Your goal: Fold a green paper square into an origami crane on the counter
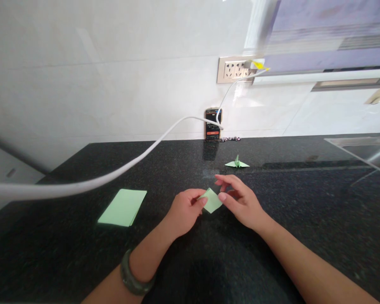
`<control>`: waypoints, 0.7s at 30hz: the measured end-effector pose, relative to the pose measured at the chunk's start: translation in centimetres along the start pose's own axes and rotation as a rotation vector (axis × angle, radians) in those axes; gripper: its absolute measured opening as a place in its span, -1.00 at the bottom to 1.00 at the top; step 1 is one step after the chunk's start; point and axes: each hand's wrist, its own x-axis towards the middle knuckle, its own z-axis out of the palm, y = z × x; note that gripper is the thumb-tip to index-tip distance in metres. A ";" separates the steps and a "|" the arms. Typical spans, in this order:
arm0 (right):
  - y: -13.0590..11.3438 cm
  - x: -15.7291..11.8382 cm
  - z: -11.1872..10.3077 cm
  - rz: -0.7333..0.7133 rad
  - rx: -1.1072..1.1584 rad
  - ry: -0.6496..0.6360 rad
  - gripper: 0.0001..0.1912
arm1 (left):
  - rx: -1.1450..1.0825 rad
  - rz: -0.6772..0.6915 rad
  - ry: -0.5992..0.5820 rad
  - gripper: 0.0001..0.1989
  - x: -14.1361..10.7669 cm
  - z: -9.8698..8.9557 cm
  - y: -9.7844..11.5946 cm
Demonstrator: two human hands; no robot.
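Observation:
A small folded piece of light green paper (213, 201), roughly diamond-shaped, is pinched at its left corner between the thumb and fingers of my left hand (187, 211). My right hand (242, 202) is at the paper's right side, its thumb tip at the right corner and its fingers apart and raised beyond. A green folded paper crane (237, 163) stands on the dark counter behind my right hand. To the left lies a stack of green paper sheets (123, 207).
A phone (213, 124) leans upright against the wall, with a beaded strap (231, 139) beside it. A white cable (139, 158) crosses the view from the left to the wall socket (229, 69). At the right is a sink's edge (357, 156).

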 end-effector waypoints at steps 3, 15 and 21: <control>0.0 0.0 0.5 0.056 0.005 -0.080 -0.81 | 0.236 0.171 0.063 -0.81 -0.2 0.1 -0.1; -0.2 -0.4 1.6 0.328 0.324 0.003 -0.77 | -0.057 0.025 0.138 -0.78 -0.3 0.3 -0.3; 0.0 -0.6 1.7 0.319 0.265 -0.065 -0.82 | 0.049 0.028 0.162 -0.76 -0.5 0.4 -0.1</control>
